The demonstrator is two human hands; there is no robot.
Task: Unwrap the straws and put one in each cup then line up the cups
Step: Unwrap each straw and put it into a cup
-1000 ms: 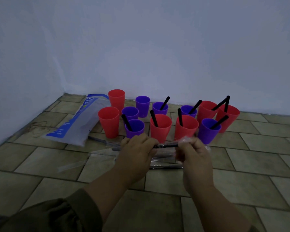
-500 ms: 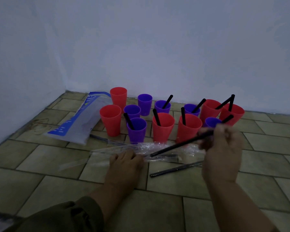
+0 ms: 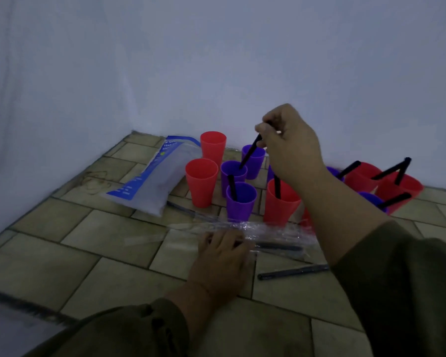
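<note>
The left hand [image 3: 220, 258] rests flat, fingers spread, on the clear wrappers [image 3: 276, 229] on the floor. The black straw [image 3: 249, 155], low over the wrappers a moment ago, now dips into a purple cup [image 3: 227, 176], pinched by the right hand [image 3: 290, 145]. That likely makes one more cup served.

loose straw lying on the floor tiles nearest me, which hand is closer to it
Left. The left hand rests on the clear wrapper just left of the loose straw; the right hand is raised farther back, pinching another straw at a purple cup.
</note>
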